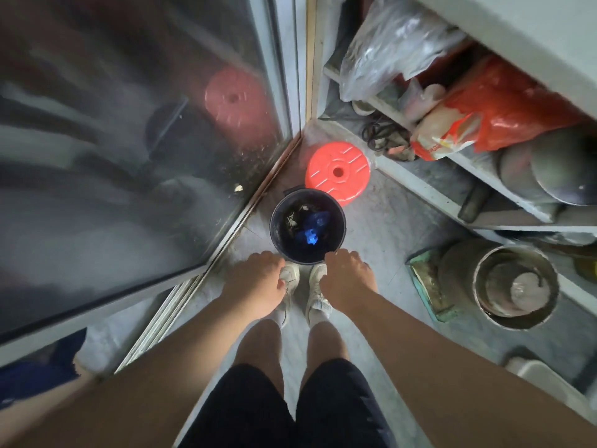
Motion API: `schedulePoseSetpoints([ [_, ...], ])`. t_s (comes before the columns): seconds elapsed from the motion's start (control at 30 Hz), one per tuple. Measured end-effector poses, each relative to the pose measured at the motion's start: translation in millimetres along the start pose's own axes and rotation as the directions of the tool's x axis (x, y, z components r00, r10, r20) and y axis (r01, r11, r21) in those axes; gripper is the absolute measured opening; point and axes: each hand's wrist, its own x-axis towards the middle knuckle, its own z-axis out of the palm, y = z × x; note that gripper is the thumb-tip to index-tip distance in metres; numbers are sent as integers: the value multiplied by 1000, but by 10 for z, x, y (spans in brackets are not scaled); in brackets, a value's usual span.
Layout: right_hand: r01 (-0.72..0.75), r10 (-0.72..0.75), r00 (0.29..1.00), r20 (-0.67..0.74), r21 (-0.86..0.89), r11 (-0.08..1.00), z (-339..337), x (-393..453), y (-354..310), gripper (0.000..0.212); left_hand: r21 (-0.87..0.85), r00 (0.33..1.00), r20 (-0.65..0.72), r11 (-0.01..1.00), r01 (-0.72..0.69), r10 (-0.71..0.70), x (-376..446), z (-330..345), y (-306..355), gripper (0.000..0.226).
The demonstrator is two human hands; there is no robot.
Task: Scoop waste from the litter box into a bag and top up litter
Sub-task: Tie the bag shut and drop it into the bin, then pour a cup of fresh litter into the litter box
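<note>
you stand on a grey concrete floor point(381, 221). a dark bin point(307, 226) sits at your white shoes point(318, 291), a red round lid point(337, 173) just behind it, a metal pot point(517, 286) to your right.

Just beyond both hands stands a round dark plastic bin point(307, 226), between the left hand point(258, 281) and right hand point(347, 281). A crumpled blue plastic bag point(315, 227) lies inside it. Behind the bin rests a round red plastic lid point(337, 171). A glass door point(129, 156) rises left of the left hand; metal pots point(513, 286) sit right of the right hand.
</note>
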Motion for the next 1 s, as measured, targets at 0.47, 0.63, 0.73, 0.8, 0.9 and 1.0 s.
schedulePoseSetpoints([
  [0.47,-82,101,934,-343,68,994,-640,-2432,-324,32,155,926,-188,941,-301,327,-1607,-1251,570,40],
  [0.63,-254,301,869,-393,168,953,-356,-3200,-331,38,340,834,-141,818,-465,533,-1928,-1423,814,41],
  [0.73,-356,440,788,-430,265,896,-139,-3704,-251,41,391,742,-142,726,-566,655,-2138,-1506,1155,43],
  [0.8,-431,534,715,-451,318,845,49,-4068,-169,43,413,671,-102,645,-643,734,-2332,-1494,1452,49],
  [0.9,-516,673,587,-450,432,740,371,-4629,-58,40,433,577,-6,522,-735,817,-2673,-1340,1908,57],
  [1.0,-556,783,463,-415,551,622,792,-5196,7,33,440,480,63,407,-800,875,-3077,-1041,2328,59],
])
